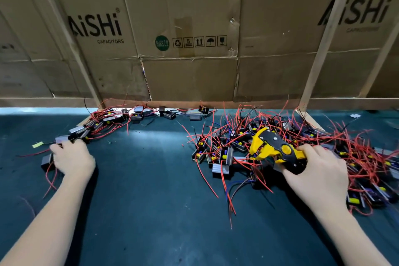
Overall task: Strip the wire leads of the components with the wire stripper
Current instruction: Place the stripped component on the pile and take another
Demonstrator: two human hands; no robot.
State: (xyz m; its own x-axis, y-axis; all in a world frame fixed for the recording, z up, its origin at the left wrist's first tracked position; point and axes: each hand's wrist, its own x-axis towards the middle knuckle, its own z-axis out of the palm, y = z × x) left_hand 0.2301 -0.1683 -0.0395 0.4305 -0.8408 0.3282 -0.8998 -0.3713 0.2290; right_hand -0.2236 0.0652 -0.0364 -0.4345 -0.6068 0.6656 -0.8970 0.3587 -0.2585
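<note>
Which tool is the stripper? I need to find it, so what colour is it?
Yellow and black, held by the right hand: the wire stripper, clearest in the head view.

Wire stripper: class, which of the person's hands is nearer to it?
Right. The right hand grips the wire stripper by its handles; the left hand is far across the mat, on a component.

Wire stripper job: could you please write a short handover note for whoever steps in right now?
Right hand grips the wire stripper over the big tangled pile of components on the right.
Left hand rests on a black component at the near end of the smaller row on the left.
No lead sits in the stripper now.
I cannot tell which leads are already stripped.
Left to do: probably the right pile, though that is a guess.
</note>
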